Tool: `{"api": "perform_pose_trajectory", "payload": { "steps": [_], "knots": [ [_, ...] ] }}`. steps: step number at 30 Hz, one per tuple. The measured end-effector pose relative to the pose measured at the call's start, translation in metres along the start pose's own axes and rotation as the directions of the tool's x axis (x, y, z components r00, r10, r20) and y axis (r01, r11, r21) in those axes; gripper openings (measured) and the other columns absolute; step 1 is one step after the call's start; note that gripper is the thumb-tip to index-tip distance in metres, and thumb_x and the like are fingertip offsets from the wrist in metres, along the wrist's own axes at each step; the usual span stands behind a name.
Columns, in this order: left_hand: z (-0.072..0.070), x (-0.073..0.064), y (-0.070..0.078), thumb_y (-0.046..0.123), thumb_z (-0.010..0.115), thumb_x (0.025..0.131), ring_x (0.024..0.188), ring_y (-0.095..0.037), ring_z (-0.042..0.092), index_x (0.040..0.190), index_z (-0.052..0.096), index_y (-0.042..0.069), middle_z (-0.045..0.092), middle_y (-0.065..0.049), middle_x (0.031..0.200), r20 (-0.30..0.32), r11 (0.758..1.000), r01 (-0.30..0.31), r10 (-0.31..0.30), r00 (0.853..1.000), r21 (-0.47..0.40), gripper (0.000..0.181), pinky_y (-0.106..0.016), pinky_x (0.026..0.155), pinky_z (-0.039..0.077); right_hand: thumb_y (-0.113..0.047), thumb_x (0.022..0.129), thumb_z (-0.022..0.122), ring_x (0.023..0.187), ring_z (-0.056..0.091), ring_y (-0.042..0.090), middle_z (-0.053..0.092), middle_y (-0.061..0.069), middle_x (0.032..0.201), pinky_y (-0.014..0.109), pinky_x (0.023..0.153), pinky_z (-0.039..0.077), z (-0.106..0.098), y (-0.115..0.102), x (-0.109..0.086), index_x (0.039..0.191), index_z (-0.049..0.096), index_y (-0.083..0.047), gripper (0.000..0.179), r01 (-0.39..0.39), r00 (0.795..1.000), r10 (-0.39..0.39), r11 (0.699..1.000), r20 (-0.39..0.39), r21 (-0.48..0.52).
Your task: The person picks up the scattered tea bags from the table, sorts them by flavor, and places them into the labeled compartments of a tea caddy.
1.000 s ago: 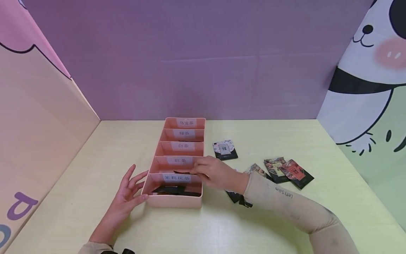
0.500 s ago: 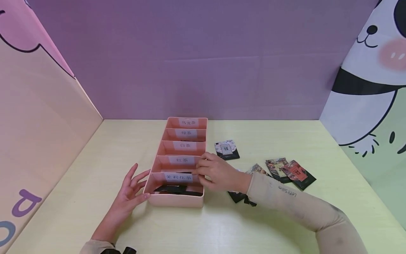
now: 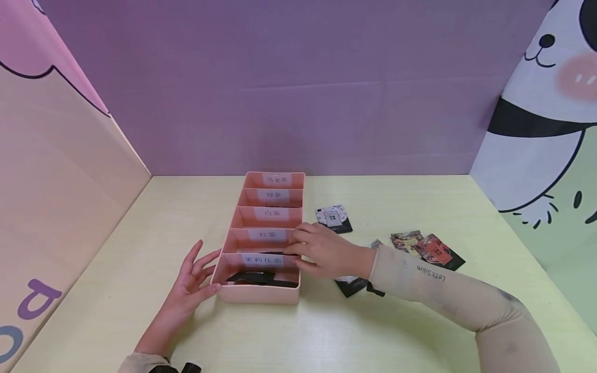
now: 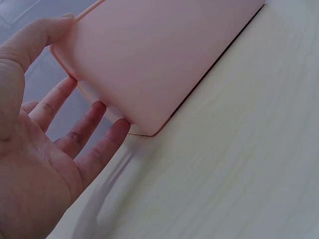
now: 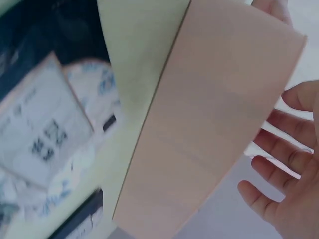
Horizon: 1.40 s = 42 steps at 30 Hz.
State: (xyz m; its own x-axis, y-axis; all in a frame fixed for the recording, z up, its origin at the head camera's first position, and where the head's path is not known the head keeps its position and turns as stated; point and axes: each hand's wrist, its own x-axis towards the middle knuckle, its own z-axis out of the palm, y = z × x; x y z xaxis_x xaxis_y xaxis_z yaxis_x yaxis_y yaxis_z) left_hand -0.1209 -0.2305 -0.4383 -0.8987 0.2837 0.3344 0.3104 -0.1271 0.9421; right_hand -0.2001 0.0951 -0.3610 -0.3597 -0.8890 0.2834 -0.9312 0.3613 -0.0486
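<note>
A pink box (image 3: 261,295) with five labelled compartments is steadied at its near left corner by the left hand (image 3: 186,295), fingers straight. The right hand (image 3: 322,254) rests at the box's right wall by the second-nearest compartment; whether anything is pinched cannot be told. Dark packets (image 3: 261,278) are sorted into the nearest compartment. About five packets (image 3: 333,217) are left on the table (image 3: 373,331).

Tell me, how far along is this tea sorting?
Early on. Dark packets already lie in the nearest compartment of the pink organizer. The right hand reaches over the box's right wall, while the left hand steadies it. Several packets remain on the table.
</note>
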Motion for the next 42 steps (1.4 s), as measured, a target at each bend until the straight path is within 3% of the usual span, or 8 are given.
{"api": "perform_pose_trajectory", "payload": {
  "steps": [11, 20, 27, 33, 39, 42],
  "knots": [
    [0.0, 0.002, -0.002, -0.017, 0.055, 0.092, 0.124, -0.005, 0.052, 0.16, 0.008, 0.025, 0.049, 0.014, 0.144, 0.019, 0.999, -0.028, 0.029, 0.999, -0.021, 0.092, -0.022, 0.092, 0.05, -0.016, 0.092, 0.069, 0.107, 0.057, 0.025, 0.065, 0.007, 0.111, 0.038, 0.095, 0.047, -0.017, 0.04, -0.004, 0.113, 0.07, -0.007, 0.023, -0.003, 0.995, -0.002, 0.999, -0.103, -0.049],
    [-0.001, 0.0, 0.0, -0.014, 0.056, 0.093, 0.124, -0.005, 0.052, 0.16, 0.007, 0.025, 0.049, 0.014, 0.144, 0.011, 1.0, -0.018, 0.019, 1.0, -0.014, 0.091, -0.02, 0.093, 0.049, -0.016, 0.093, 0.069, 0.112, 0.053, 0.03, 0.06, 0.011, 0.118, 0.046, 0.092, 0.047, -0.021, 0.075, -0.015, 0.118, 0.067, -0.008, 0.026, -0.109, 0.994, 0.108, 0.988, -0.013, -0.108],
    [-0.002, 0.001, -0.001, -0.014, 0.056, 0.093, 0.124, -0.004, 0.052, 0.16, 0.009, 0.025, 0.049, 0.014, 0.144, 0.014, 1.0, -0.021, 0.021, 1.0, -0.015, 0.091, -0.021, 0.093, 0.049, -0.018, 0.093, 0.072, 0.119, 0.049, 0.034, 0.059, 0.013, 0.122, 0.052, 0.095, 0.043, -0.017, 0.109, -0.022, 0.123, 0.065, -0.006, 0.033, -0.226, 0.969, 0.232, 0.972, 0.084, -0.069],
    [-0.001, 0.001, 0.0, -0.013, 0.056, 0.093, 0.123, -0.002, 0.052, 0.16, 0.008, 0.026, 0.049, 0.016, 0.142, -0.004, 1.0, 0.007, -0.007, 1.0, 0.008, 0.091, -0.02, 0.093, 0.049, -0.021, 0.092, 0.074, 0.124, 0.044, 0.035, 0.056, 0.014, 0.13, 0.056, 0.099, 0.039, -0.016, 0.125, -0.023, 0.133, 0.06, -0.006, 0.046, -0.332, 0.91, 0.337, 0.941, 0.241, -0.065],
    [0.0, 0.0, -0.001, -0.017, 0.054, 0.092, 0.124, -0.003, 0.052, 0.16, 0.007, 0.025, 0.049, 0.015, 0.144, 0.02, 1.0, -0.026, 0.026, 0.999, -0.011, 0.093, -0.022, 0.092, 0.05, -0.027, 0.091, 0.074, 0.134, 0.036, 0.038, 0.047, 0.016, 0.145, 0.062, 0.11, 0.027, -0.009, 0.133, -0.02, 0.146, 0.049, -0.007, 0.063, -0.472, 0.791, 0.447, 0.88, 0.418, -0.048],
    [-0.001, 0.0, -0.002, -0.018, 0.052, 0.092, 0.124, -0.005, 0.052, 0.16, 0.008, 0.024, 0.048, 0.013, 0.145, 0.039, 0.998, -0.055, 0.057, 0.998, -0.038, 0.092, -0.023, 0.091, 0.051, -0.027, 0.089, 0.076, 0.135, 0.035, 0.038, 0.045, 0.016, 0.147, 0.062, 0.111, 0.025, -0.005, 0.137, -0.02, 0.148, 0.046, -0.008, 0.068, -0.53, 0.748, 0.491, 0.847, 0.448, -0.044]
  ]
}}
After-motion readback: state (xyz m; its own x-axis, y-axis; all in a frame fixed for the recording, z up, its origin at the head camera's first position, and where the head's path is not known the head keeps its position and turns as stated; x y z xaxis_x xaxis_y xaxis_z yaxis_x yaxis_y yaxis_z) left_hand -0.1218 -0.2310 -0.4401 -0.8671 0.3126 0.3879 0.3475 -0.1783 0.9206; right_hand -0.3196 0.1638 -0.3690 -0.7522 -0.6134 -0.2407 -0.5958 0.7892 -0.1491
